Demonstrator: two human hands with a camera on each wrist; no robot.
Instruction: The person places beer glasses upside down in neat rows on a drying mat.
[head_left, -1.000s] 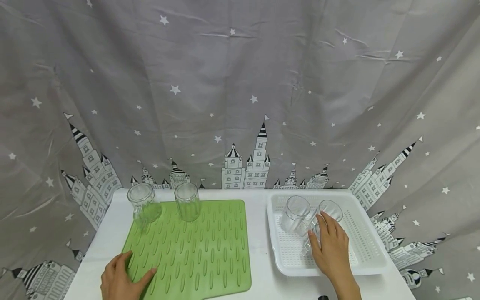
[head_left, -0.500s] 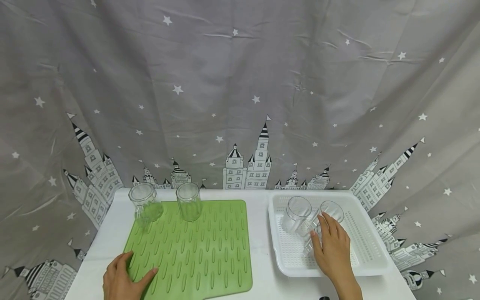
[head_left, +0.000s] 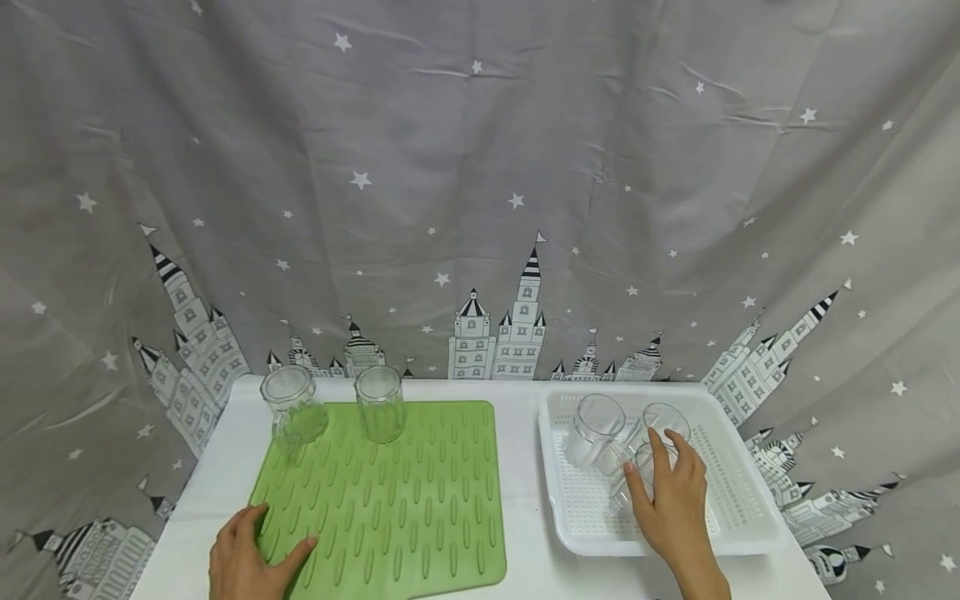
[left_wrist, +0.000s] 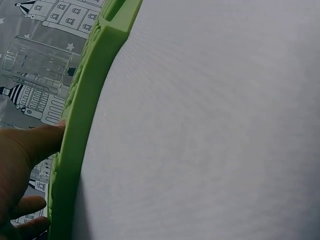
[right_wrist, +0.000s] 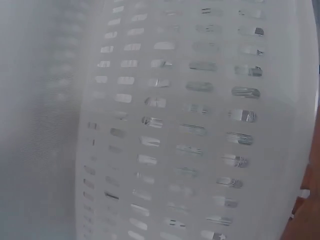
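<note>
On the green ridged mat (head_left: 390,508), my left hand (head_left: 251,554) rests at the front left corner, fingers relaxed and spread. In the left wrist view its thumb (left_wrist: 47,140) lies against the mat's edge. My right hand (head_left: 675,504) is over the white basket (head_left: 566,537), its thumb and spread fingers around the rim of the nearest clear glass mug (head_left: 643,457). Two more mugs stand behind it, a left one (head_left: 596,433) and a right one (head_left: 666,414). The basket's slotted wall (right_wrist: 175,125) hides most of this hand in the right wrist view.
Two glass mugs stand along the mat's back edge, one at the corner (head_left: 296,412) and another (head_left: 380,408) to its right. White table surface (head_left: 521,492) separates mat and basket. A grey curtain (head_left: 480,167) printed with stars and castles hangs behind.
My right hand's fingers have lifted and spread apart, so more of the nearest mug's rim shows. The left hand keeps its place on the mat. The whole head view has shifted slightly.
</note>
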